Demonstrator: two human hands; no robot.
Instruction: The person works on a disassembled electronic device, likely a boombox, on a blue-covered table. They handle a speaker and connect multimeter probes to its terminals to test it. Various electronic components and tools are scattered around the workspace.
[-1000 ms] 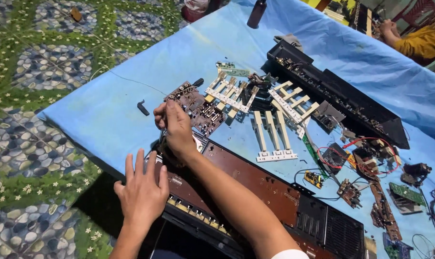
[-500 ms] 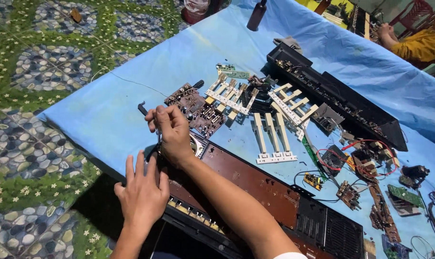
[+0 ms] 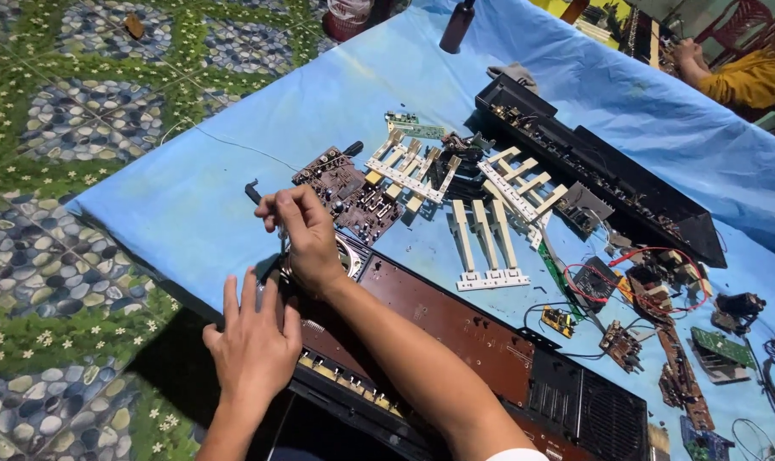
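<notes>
My right hand (image 3: 306,235) pinches an upright screwdriver (image 3: 281,232) over the casing (image 3: 456,329); left hand (image 3: 252,341), spread flat, steadies its near edge.

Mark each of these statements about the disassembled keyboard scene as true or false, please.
1. The right hand pinches a thin upright tool, apparently a screwdriver. True.
2. The left hand lies flat, fingers spread, on the edge of the brown keyboard case. True.
3. The parts lie on a red cloth. False: the cloth is blue.
4. The white key strips are still mounted in the brown case. False: they lie loose on the cloth beyond it.
5. A brown circuit board lies just beyond the right hand. True.
6. Nobody else is in view. False: a person's arm in a yellow sleeve shows at top right.
</notes>
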